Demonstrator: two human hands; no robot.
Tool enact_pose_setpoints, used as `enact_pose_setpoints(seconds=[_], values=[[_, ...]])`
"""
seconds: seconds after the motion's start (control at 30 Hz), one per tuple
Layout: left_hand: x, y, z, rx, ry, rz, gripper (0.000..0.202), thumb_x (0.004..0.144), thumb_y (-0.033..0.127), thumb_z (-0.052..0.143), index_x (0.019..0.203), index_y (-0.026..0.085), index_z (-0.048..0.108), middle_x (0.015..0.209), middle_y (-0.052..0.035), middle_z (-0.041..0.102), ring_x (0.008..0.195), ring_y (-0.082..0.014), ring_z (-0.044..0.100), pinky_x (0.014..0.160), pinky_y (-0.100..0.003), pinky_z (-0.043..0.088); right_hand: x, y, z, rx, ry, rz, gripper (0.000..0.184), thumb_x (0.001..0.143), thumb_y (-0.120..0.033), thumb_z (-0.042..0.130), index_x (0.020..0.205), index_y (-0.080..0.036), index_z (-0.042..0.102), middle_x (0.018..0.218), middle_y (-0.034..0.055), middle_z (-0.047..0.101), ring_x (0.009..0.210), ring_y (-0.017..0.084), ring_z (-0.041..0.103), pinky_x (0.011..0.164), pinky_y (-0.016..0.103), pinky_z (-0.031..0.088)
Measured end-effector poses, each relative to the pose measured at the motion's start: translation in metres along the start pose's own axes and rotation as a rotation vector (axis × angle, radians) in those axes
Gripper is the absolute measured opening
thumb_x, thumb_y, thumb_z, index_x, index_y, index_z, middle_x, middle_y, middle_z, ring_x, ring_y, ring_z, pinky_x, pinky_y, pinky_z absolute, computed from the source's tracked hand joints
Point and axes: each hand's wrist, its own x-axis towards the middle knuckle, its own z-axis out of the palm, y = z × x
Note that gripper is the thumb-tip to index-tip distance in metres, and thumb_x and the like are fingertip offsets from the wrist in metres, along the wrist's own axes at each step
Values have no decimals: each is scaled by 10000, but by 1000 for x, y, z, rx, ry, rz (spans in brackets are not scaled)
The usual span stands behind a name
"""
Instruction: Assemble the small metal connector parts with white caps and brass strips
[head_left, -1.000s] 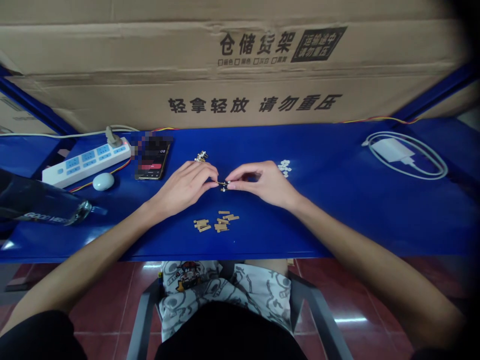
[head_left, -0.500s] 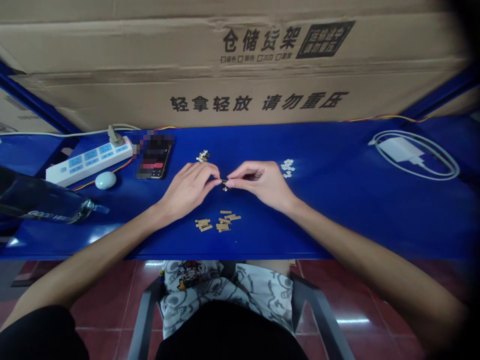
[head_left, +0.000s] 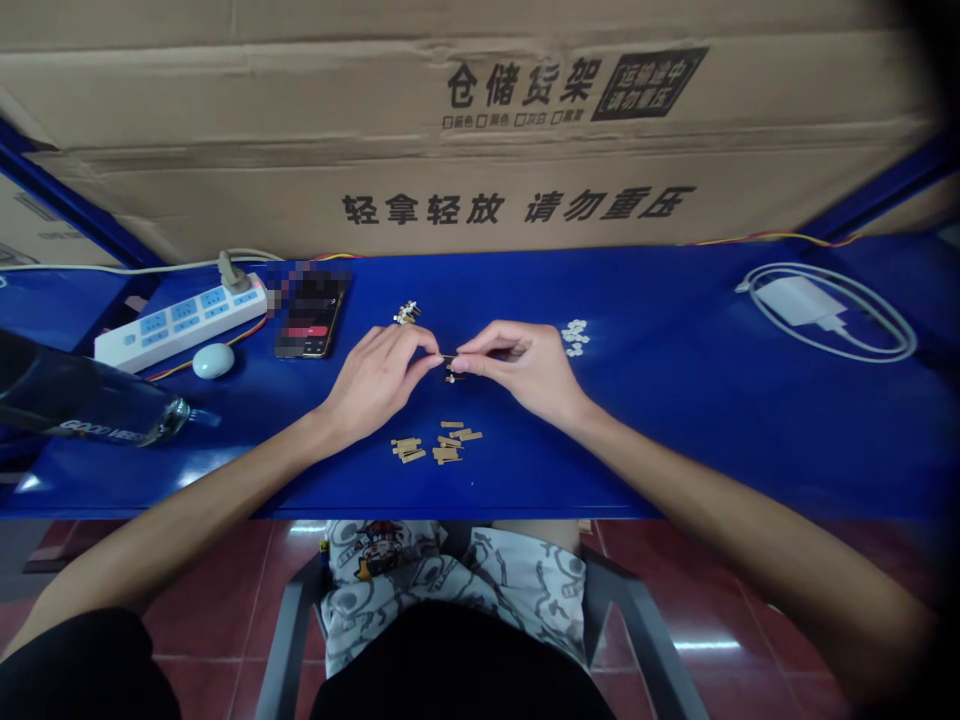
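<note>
Both hands work together just above the blue steel shelf (head_left: 675,430), near its middle. The left hand (head_left: 375,385) is closed to a fine pinch, thumb and forefinger gripping a thin metal pin (head_left: 447,357) that points right. The right hand (head_left: 525,368) is also closed, its fingertips (head_left: 463,364) pinching a tiny dark-and-gold component (head_left: 452,375), though the fingers hide much of it and its exact kind cannot be told. The pin's tip and the component sit almost touching, between the two hands. For work this small, resting the wrists or heels of the hands on the shelf would steady the pinch, and light, even finger pressure would keep the part from springing away.

Nearer the person lies a loose pile of tan strips (head_left: 439,443). Farther away, left of the hands, is a small cluster of metal parts (head_left: 407,313), and to the right is a heap of small white pieces (head_left: 575,337). A smartphone (head_left: 309,320) and a white power strip (head_left: 180,325) lie farther left.
</note>
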Motion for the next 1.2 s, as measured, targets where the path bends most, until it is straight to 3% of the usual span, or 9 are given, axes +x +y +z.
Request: enact_pose_setpoints(seconds=[0.67, 0.93, 1.2], values=[[0, 0, -2, 1, -23, 50, 163, 1085, 323, 475, 1059, 188, 562, 1106, -76, 721, 997, -210, 684, 845, -349, 465, -2, -3, 1, -62, -25, -31, 218, 754, -435, 870, 821, -244, 789, 817, 29, 782, 770, 204, 735, 767, 379, 604], [0, -2, -2, -50, 11, 70, 198, 1072, 373, 508, 1034, 197, 591, 1035, -51, 735, 954, -188, 689, 835, -339, 474, -2, -4, -4, -98, -132, -46, 181, 864, -426, 767, 986, -307, 825, 962, 16, 800, 896, 226, 740, 896, 423, 578], [1, -3, -1, -36, -4, 78, 179, 1069, 345, 519, 1026, 198, 612, 985, -36, 747, 903, -187, 700, 840, -347, 496, 1, -3, -4, -233, -92, -82, 178, 847, -443, 775, 889, -272, 804, 877, 13, 779, 812, 209, 691, 792, 386, 520]])
